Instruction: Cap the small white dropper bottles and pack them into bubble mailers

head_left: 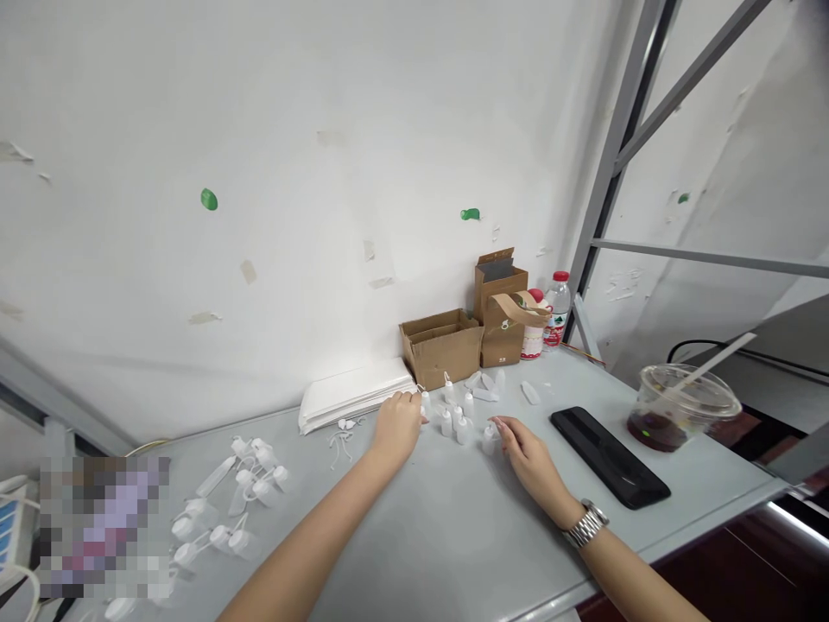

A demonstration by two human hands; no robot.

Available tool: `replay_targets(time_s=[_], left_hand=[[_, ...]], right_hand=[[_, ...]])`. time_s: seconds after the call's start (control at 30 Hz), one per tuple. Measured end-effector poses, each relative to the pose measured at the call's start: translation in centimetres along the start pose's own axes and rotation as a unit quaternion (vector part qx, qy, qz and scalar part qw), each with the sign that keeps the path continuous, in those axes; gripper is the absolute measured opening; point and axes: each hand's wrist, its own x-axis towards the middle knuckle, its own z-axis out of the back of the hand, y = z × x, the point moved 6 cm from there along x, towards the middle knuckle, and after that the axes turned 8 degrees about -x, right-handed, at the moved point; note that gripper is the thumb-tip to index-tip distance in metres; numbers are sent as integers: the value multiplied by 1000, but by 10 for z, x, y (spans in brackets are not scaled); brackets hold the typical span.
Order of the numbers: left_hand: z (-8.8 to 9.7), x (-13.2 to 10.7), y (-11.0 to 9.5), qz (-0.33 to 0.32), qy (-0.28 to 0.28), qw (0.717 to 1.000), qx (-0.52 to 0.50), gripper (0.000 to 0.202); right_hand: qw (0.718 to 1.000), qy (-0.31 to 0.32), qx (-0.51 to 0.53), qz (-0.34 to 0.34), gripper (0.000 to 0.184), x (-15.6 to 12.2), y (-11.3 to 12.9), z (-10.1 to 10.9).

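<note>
Several small translucent squeeze bottles with white caps stand upright in a cluster in the middle of the table. My left hand is at the cluster's left side, its fingers curled around a small squeeze bottle that they partly cover. On the right, my right hand has its fingertips closed on another small squeeze bottle, which stands upright near the tabletop. Behind the cluster lie loose translucent pieces. More squeeze bottles with strap-like cap loops lie scattered at the left.
Along the wall stand a white stack of sheets, an open cardboard box, a brown paper bag and a water bottle. A black flat case and a plastic cup with a straw sit right. Small white caps lie left of centre.
</note>
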Motion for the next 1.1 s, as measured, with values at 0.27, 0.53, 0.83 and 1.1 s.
replay_targets(time_s=[0.27,0.53,0.83,1.1], left_hand=[[22,-34,-1,18,-75,996,-47,39],[11,-114,11,94,6,971,-219,26],[4,-134,54,223,8,912,-343,36],[6,-88,102,240,-107,959,-109,30]], right_hand=[[991,-86,-98,6,41,8,-6,18],[856,-65,-510,-54,32,69,-25,57],[859,-6,-505,-83,24,81,-35,50],[982,-60,-108,141,31,53,100,40]])
